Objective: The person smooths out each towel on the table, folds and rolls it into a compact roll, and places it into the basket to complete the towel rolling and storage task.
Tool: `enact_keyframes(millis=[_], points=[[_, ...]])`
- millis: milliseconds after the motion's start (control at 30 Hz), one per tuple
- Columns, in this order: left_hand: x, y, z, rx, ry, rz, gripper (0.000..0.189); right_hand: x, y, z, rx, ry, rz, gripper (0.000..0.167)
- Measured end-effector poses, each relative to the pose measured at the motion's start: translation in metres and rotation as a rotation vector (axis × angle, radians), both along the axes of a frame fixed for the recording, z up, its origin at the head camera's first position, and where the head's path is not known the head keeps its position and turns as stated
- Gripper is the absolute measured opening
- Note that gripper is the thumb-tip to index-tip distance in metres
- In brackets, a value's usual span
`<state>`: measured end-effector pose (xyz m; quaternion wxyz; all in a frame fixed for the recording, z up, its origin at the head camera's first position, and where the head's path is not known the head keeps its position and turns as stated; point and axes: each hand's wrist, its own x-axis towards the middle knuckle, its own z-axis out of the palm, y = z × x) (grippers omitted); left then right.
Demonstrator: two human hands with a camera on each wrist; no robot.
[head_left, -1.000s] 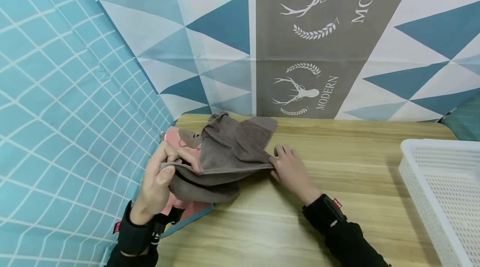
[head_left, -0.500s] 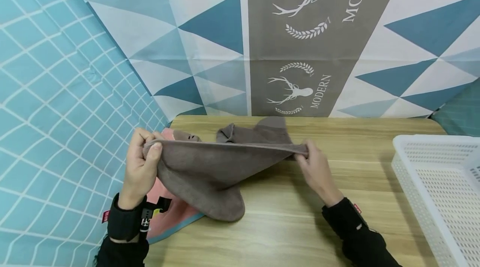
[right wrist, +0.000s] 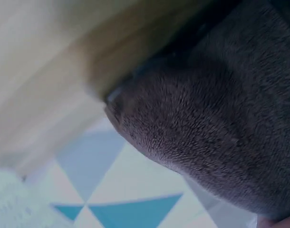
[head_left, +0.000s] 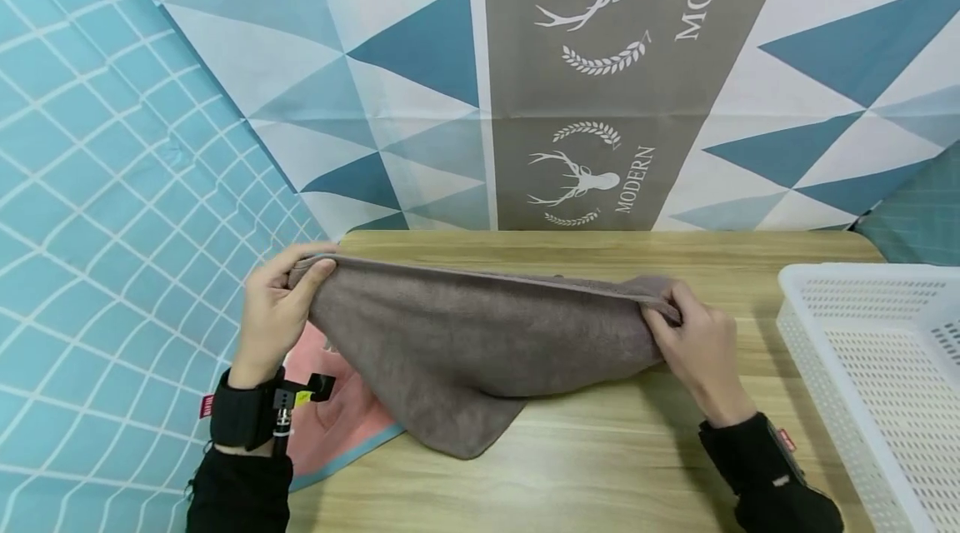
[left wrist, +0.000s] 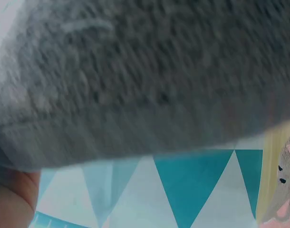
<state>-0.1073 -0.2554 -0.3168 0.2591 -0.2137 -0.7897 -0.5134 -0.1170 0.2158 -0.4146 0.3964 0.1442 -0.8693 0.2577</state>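
Observation:
A grey-brown towel (head_left: 480, 333) is stretched between both hands above the table, its top edge nearly straight and its lower part hanging in a loose point. My left hand (head_left: 273, 312) pinches the towel's left corner between thumb and fingers. At the other end my right hand (head_left: 697, 341) grips the right part of the edge. Close up, the plush towel (left wrist: 149, 71) fills much of the left wrist view, and the towel (right wrist: 192, 118) covers the right side of the right wrist view. Under its left end lies a pink towel (head_left: 337, 400) with a blue border, partly covered.
A white perforated plastic basket (head_left: 817, 375) stands at the right of the wooden table (head_left: 570, 466). A blue checked sheet (head_left: 112, 266) rises along the left side, and a patterned backdrop (head_left: 420, 100) hangs behind the table's far edge.
The right hand has moved right and the left hand slightly left and up, spreading the bunched grey-brown towel wider. More of its face now hangs toward me.

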Motion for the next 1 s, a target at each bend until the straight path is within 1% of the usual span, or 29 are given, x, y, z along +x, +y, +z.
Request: enact_keyframes(millis=[33, 67, 100, 167, 200, 300, 367, 433, 500, 567, 633, 667, 733, 867, 933, 1000], points=[[0.000, 0.000, 0.002, -0.004, -0.002, 0.038, 0.026, 0.002, 0.005, 0.001, 0.056, 0.032, -0.006, 0.035], [0.000, 0.001, 0.004, 0.015, 0.001, 0.068, 0.021, 0.003, 0.010, 0.002, 0.094, 0.057, -0.017, 0.044], [0.000, 0.002, 0.005, 0.050, 0.001, 0.079, 0.018, 0.005, 0.014, 0.003, 0.117, 0.071, -0.030, 0.050], [0.000, 0.002, 0.008, 0.111, 0.017, 0.073, 0.017, 0.010, 0.023, 0.005, 0.150, 0.068, -0.049, 0.056], [0.000, 0.002, 0.009, 0.147, 0.022, 0.056, 0.017, 0.012, 0.027, 0.006, 0.154, 0.053, -0.050, 0.056], [-0.002, -0.001, 0.009, 0.234, 0.027, 0.002, 0.016, 0.019, 0.036, 0.009, 0.148, -0.034, -0.057, 0.050], [-0.006, -0.004, 0.007, 0.281, 0.034, -0.020, 0.016, 0.024, 0.040, 0.011, 0.109, -0.111, -0.060, 0.045], [-0.010, -0.008, 0.005, 0.331, 0.048, -0.033, 0.016, 0.028, 0.043, 0.013, 0.045, -0.198, -0.070, 0.043], [-0.013, -0.011, 0.004, 0.349, 0.073, -0.008, 0.015, 0.031, 0.046, 0.015, -0.025, -0.268, -0.076, 0.045], [-0.015, -0.014, 0.005, 0.386, 0.103, 0.016, 0.016, 0.033, 0.051, 0.015, -0.039, -0.291, -0.083, 0.047], [-0.017, -0.017, 0.009, 0.447, 0.143, 0.046, 0.017, 0.035, 0.057, 0.016, -0.027, -0.278, -0.092, 0.042], [-0.018, -0.019, 0.011, 0.471, 0.171, 0.071, 0.018, 0.036, 0.061, 0.016, -0.013, -0.258, -0.103, 0.038], [-0.018, -0.023, 0.017, 0.530, 0.223, 0.096, 0.020, 0.038, 0.069, 0.017, 0.010, -0.215, -0.131, 0.032], [-0.014, -0.028, 0.030, 0.559, 0.291, 0.150, 0.023, 0.047, 0.085, 0.024, 0.008, -0.189, -0.168, 0.024], [-0.011, -0.029, 0.038, 0.585, 0.312, 0.158, 0.024, 0.052, 0.092, 0.032, -0.012, -0.190, -0.176, 0.017], [-0.007, -0.030, 0.045, 0.651, 0.331, 0.149, 0.028, 0.058, 0.097, 0.042, -0.033, -0.192, -0.191, 0.009]])
